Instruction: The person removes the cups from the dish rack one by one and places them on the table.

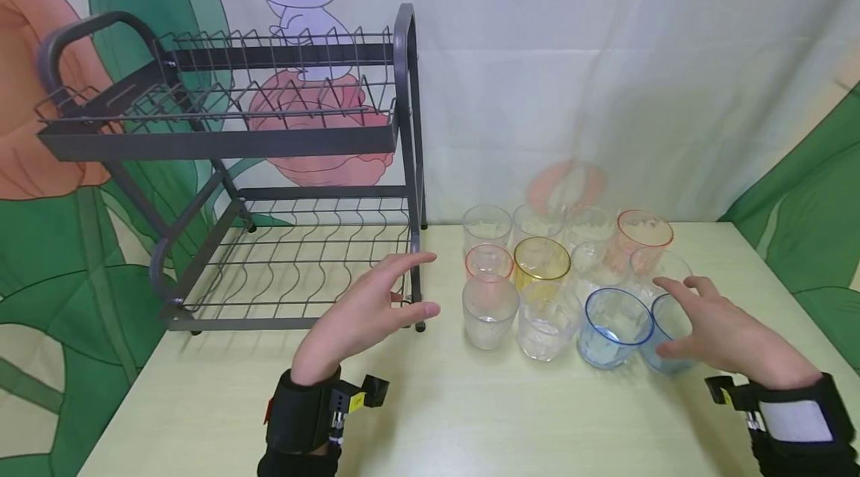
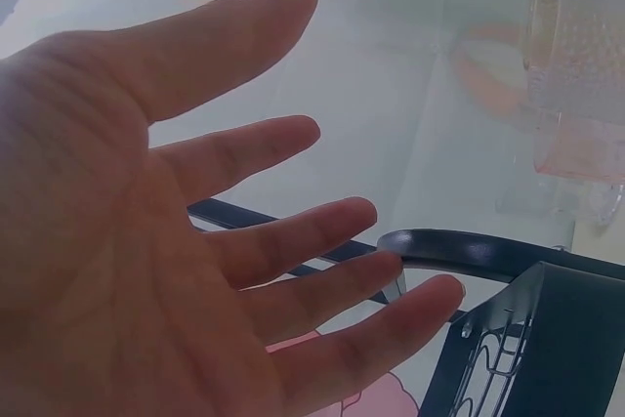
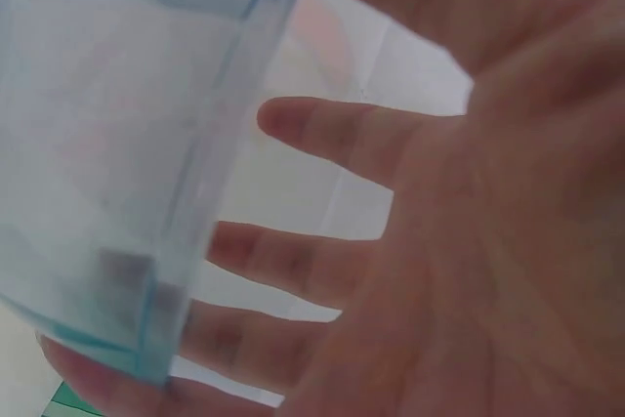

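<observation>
My right hand (image 1: 728,331) reaches round the right side of a blue-rimmed glass (image 1: 661,366) at the front right of a group of glasses. In the right wrist view its fingers are spread, and some pass behind the bluish glass (image 3: 107,144); firm contact cannot be made out. Beside that glass stands another blue-rimmed glass (image 1: 608,346). My left hand (image 1: 359,309) holds nothing, its thumb and fingers apart, in front of the dish rack's lower right corner. The left wrist view shows its bare palm (image 2: 127,241).
Several clear glasses (image 1: 489,316), a yellow-rimmed glass (image 1: 541,260) and red-rimmed ones (image 1: 645,231) stand close together on the pale table (image 1: 470,425). A dark two-tier dish rack (image 1: 222,145) stands at left. A printed curtain (image 1: 605,89) hangs behind.
</observation>
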`<action>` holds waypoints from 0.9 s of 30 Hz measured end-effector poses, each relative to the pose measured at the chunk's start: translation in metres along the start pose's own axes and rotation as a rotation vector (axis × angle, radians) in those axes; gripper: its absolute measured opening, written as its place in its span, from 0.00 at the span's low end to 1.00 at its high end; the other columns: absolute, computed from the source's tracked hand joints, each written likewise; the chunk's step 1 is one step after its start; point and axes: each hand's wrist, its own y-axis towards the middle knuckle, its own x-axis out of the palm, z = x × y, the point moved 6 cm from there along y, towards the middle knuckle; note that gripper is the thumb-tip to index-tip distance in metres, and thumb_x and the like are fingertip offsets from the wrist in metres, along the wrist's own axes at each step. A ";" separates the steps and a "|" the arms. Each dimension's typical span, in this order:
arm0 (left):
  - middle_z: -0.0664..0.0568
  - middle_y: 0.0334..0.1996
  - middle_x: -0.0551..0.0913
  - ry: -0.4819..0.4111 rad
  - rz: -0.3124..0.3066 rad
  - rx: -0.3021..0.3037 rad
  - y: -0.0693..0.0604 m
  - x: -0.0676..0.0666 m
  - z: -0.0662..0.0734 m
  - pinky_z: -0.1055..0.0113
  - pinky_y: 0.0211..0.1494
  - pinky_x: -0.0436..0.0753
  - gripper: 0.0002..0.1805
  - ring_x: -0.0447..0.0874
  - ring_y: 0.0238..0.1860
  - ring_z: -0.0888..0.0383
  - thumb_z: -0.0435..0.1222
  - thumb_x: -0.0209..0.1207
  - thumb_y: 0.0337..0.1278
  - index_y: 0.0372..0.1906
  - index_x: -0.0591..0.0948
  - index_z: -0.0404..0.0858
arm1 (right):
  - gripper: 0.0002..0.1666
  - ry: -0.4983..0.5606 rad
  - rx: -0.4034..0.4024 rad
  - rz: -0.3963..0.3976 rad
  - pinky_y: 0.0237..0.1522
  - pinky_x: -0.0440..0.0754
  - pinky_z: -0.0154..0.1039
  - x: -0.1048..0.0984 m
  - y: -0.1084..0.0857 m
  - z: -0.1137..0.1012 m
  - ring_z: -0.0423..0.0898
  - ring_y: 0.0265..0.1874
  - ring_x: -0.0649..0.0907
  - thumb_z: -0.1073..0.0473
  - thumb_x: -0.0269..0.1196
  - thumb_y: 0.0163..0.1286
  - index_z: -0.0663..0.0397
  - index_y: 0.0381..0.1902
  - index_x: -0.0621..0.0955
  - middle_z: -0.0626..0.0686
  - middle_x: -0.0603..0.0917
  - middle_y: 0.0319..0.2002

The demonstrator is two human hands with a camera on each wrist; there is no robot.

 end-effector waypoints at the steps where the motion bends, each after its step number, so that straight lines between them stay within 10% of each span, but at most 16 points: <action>1: 0.55 0.69 0.65 0.001 0.000 0.000 0.000 0.000 0.000 0.59 0.47 0.80 0.37 0.80 0.48 0.50 0.49 0.68 0.57 0.71 0.67 0.54 | 0.60 0.002 0.001 -0.002 0.35 0.82 0.60 0.000 0.000 0.000 0.70 0.44 0.78 0.49 0.78 0.49 0.66 0.71 0.59 0.79 0.55 0.61; 27: 0.47 0.70 0.65 0.119 0.040 0.016 0.003 0.002 0.006 0.48 0.67 0.68 0.34 0.65 0.68 0.48 0.49 0.62 0.63 0.71 0.68 0.47 | 0.71 0.006 -0.034 0.007 0.48 0.68 0.76 -0.003 0.001 0.005 0.83 0.59 0.59 0.46 0.79 0.46 0.59 0.77 0.50 0.81 0.46 0.68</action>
